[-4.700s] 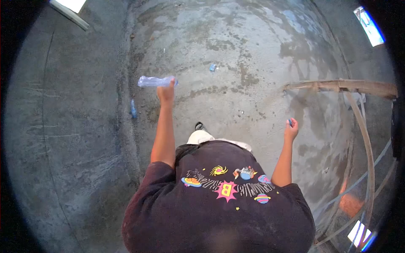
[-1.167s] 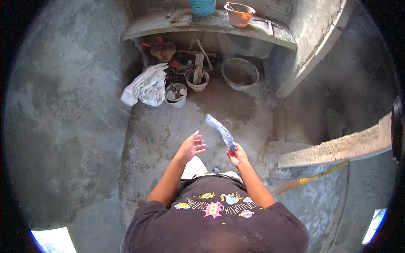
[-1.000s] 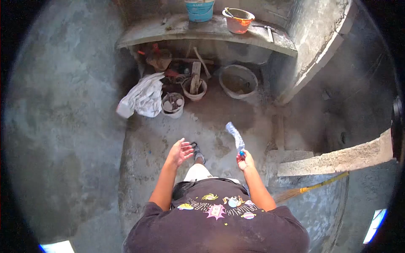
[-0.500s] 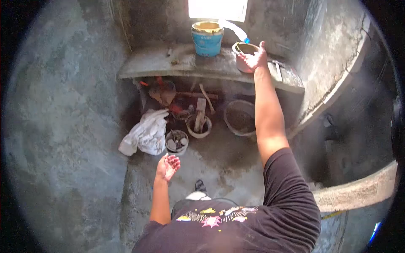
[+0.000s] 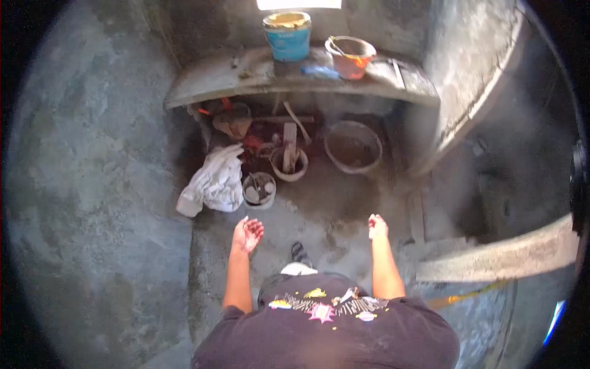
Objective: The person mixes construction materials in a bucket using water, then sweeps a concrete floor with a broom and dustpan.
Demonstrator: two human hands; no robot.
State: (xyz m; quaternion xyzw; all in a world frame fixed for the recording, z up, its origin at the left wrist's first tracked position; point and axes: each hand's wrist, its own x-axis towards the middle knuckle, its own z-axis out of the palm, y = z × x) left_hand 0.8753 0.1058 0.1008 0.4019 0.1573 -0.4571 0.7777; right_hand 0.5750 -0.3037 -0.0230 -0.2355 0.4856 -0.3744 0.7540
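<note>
My left hand (image 5: 249,234) hangs in front of my body, palm up, with its fingers apart and loosely bent; nothing lies in it. Level with it on the other side, my right hand (image 5: 378,227) is also lowered, its fingers loosely curled around no visible object. Both are over the floor, apart from everything. Up on the concrete ledge (image 5: 215,86) stands a reddish bucket (image 5: 350,60) with a handle. Beside its base is a blurred blue item (image 5: 320,72), whose kind I cannot make out. A blue paint bucket (image 5: 289,44) stands further left.
Below the ledge are a wide basin (image 5: 353,147), a pot holding a wooden block (image 5: 289,147), a small bucket of debris (image 5: 259,190) and a white sack (image 5: 215,181). A concrete wall (image 5: 98,184) rises at left; a curved concrete edge (image 5: 498,249) lies at right.
My right hand has come down from beside the reddish bucket to waist height. The clear bottle with a blue cap, seen tilted above that bucket, is no longer there. My left hand has barely moved.
</note>
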